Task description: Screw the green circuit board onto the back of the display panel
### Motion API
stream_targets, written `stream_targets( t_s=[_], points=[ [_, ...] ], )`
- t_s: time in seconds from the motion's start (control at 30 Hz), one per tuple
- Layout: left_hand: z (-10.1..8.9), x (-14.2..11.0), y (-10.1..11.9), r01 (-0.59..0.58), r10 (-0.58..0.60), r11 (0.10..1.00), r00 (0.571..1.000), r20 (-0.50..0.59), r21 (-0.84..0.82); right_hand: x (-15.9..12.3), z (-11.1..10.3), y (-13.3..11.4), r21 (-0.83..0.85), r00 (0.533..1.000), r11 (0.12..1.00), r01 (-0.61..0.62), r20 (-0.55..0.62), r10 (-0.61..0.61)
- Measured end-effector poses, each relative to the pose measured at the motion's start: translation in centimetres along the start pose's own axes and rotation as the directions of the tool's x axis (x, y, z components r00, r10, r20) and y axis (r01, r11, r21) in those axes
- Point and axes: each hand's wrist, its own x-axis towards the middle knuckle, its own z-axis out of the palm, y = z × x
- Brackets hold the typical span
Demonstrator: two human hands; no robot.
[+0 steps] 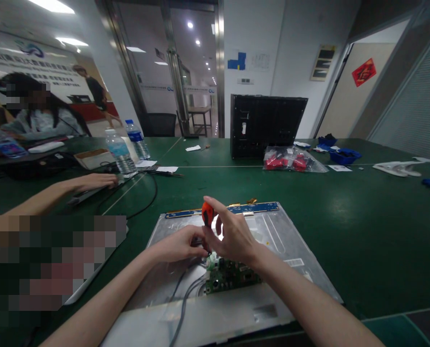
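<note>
A silver metal display panel (301, 270) lies flat on the green table in front of me, with a blue strip along its far edge. A small green circuit board (232, 277) sits on the panel near me, with grey cables (186, 294) running from it. My right hand (232, 236) is closed around an orange-handled screwdriver (207, 212), held upright with its tip down by the board's left end. My left hand (180, 243) rests on the panel beside the tip, fingers pinched together at it; what they hold is hidden.
A black monitor casing (267, 125) stands at the back with a plastic bag of red parts (290, 161) beside it. Two water bottles (123, 152) and a black cable (146, 197) lie left. Another person's arm (73, 185) reaches across the table on the left.
</note>
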Motion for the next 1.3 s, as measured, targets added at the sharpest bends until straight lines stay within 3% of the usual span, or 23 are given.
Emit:
stream_targets(
  t_s=[0.6, 0.93, 1.3],
  points=[
    [-0.10, 0.15, -0.27, -0.038, 0.038, 0.999, 0.999, 0.010, 0.024, -0.08, -0.18, -0.17, 0.004, 0.999, 1.000, 0.001, 0.043, -0.001],
    [0.01, -0.06, 0.06, -0.020, 0.021, 0.999, 1.000, -0.013, 0.049, 0.02, 0.06, 0.04, -0.008, 1.000, 1.000, 0.024, -0.015, -0.025],
    [-0.09, 0.33, -0.80, -0.061, 0.061, 0.998, 0.998, 0.021, 0.009, -0.22, 0.03, 0.00, -0.019, 0.999, 1.000, -0.003, 0.051, 0.004]
  ],
)
